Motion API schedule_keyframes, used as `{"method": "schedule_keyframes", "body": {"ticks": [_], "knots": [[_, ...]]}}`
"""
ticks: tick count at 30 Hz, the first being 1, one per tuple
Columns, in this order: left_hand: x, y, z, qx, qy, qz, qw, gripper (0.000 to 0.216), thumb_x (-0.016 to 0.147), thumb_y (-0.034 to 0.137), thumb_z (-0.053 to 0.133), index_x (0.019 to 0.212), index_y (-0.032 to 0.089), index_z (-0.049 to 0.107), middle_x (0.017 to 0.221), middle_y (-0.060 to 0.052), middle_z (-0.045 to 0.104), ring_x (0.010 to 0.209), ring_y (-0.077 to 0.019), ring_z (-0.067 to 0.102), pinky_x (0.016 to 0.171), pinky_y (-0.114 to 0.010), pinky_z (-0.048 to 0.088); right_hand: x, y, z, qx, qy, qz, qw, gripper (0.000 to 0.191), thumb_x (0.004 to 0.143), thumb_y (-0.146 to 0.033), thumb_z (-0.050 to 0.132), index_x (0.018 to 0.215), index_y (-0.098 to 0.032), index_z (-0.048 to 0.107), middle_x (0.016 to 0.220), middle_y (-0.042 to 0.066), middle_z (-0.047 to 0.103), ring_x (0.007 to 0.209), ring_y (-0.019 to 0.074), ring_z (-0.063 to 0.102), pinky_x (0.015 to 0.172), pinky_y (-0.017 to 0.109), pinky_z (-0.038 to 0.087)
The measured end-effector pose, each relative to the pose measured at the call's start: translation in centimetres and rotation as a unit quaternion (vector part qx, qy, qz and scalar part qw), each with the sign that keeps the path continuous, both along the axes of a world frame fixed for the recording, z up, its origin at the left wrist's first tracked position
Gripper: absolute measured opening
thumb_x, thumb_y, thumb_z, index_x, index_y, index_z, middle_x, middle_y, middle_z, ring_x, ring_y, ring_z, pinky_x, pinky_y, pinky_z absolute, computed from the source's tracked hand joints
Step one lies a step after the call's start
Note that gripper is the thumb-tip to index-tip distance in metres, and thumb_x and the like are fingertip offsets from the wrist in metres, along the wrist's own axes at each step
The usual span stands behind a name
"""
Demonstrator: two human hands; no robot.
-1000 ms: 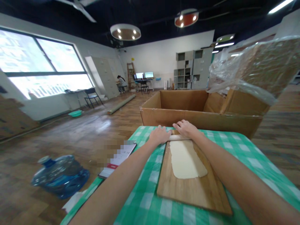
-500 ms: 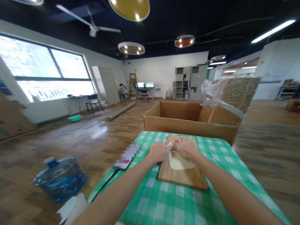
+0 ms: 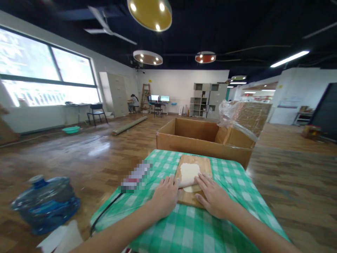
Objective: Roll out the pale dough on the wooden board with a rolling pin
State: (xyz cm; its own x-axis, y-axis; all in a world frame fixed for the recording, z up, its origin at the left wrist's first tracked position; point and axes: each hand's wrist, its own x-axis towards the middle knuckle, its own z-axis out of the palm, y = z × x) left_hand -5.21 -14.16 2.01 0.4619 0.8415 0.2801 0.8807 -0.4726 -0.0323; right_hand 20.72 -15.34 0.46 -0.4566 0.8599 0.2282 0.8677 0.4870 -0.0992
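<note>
On a wooden cutting board [image 3: 193, 201] lies a flat, thin sheet of pale dough [image 3: 190, 170] with an uneven edge. Across the dough's near part rests a light-coloured rolling pin [image 3: 187, 182]. My left hand [image 3: 166, 194] is on the pin's left end, fingers bent over it. My right hand [image 3: 212, 193] presses on the right end, its fingers stretched along the pin and its thumb apart. Both ends of the pin are partly hidden under the hands. A strip of dough shows on the near side of the pin.
A green-and-white checked cloth [image 3: 168, 228] covers the table. Left of the board lies a phone [image 3: 135, 176] with a black cable. Beyond the table stands a large open cardboard box [image 3: 200, 143]; a blue water jug [image 3: 46, 203] is on the floor at left.
Both hands and the rolling pin have come from the board's far end back towards me, uncovering the dough's far part. The camera view has shifted slightly.
</note>
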Motion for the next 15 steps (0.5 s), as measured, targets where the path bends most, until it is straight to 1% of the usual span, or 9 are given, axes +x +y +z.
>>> {"method": "schedule_keyframes", "body": {"ticks": [2,4,6,8,10,12,15], "knots": [[0.1,0.4,0.0,-0.007,0.01,-0.006,1.0,0.037,0.103,0.021,0.035,0.121,0.015,0.067,0.122,-0.017,0.067,0.11,-0.0324,0.063,0.096,-0.049,0.049,0.6,0.1,0.0,0.006,-0.004,-0.003,1.0,0.07,0.107,-0.059,0.033,0.165,-0.019,0.038,0.169,0.013,0.036,0.157,0.0318,0.031,0.128,0.054,0.029],[0.5,1.1,0.0,-0.018,0.006,-0.007,1.0,0.034,0.101,0.018,0.037,0.117,0.015,0.067,0.12,-0.017,0.067,0.109,-0.0319,0.062,0.096,-0.048,0.049,1.1,0.9,-0.2,0.011,-0.008,-0.011,1.0,0.067,0.109,-0.056,0.029,0.163,-0.018,0.04,0.168,0.014,0.039,0.157,0.0318,0.032,0.128,0.054,0.028],[1.1,1.8,0.0,-0.024,-0.004,-0.002,1.0,0.032,0.1,0.018,0.04,0.119,0.014,0.066,0.122,-0.017,0.067,0.111,-0.0323,0.062,0.096,-0.048,0.05,1.5,1.9,-0.4,0.013,-0.012,-0.02,1.0,0.067,0.11,-0.054,0.024,0.162,-0.016,0.042,0.167,0.014,0.041,0.156,0.0311,0.033,0.128,0.054,0.028],[1.9,2.7,0.0,-0.012,-0.013,-0.002,1.0,0.033,0.1,0.019,0.042,0.123,0.013,0.065,0.124,-0.018,0.067,0.113,-0.0331,0.062,0.097,-0.048,0.049,2.0,3.2,-0.6,0.015,-0.018,-0.031,0.999,0.068,0.111,-0.055,0.022,0.162,-0.016,0.042,0.167,0.015,0.04,0.157,0.0312,0.032,0.128,0.054,0.027],[2.6,3.8,-0.3,0.011,-0.022,-0.011,1.0,0.033,0.102,0.026,0.042,0.121,0.012,0.066,0.125,-0.02,0.066,0.116,-0.0345,0.061,0.1,-0.05,0.048,2.3,4.4,-0.6,0.018,-0.023,-0.041,0.999,0.07,0.11,-0.056,0.021,0.163,-0.015,0.04,0.168,0.016,0.038,0.158,0.0321,0.03,0.128,0.055,0.026],[3.1,5.1,-0.7,0.034,-0.035,-0.024,0.999,0.04,0.105,0.038,0.041,0.12,0.012,0.067,0.127,-0.021,0.066,0.122,-0.0362,0.058,0.107,-0.054,0.044,2.5,5.6,-0.7,0.02,-0.027,-0.044,0.998,0.073,0.11,-0.06,0.021,0.163,-0.014,0.039,0.169,0.018,0.036,0.158,0.0334,0.028,0.127,0.056,0.025],[3.5,7.5,-1.6,0.049,-0.054,-0.016,0.997,0.054,0.106,0.049,0.038,0.132,0.01,0.064,0.135,-0.023,0.064,0.135,-0.0372,0.052,0.115,-0.055,0.036,2.3,7.8,-0.6,0.018,-0.029,-0.043,0.998,0.076,0.108,-0.065,0.022,0.163,-0.015,0.04,0.168,0.017,0.039,0.158,0.0342,0.029,0.128,0.056,0.023]]}}
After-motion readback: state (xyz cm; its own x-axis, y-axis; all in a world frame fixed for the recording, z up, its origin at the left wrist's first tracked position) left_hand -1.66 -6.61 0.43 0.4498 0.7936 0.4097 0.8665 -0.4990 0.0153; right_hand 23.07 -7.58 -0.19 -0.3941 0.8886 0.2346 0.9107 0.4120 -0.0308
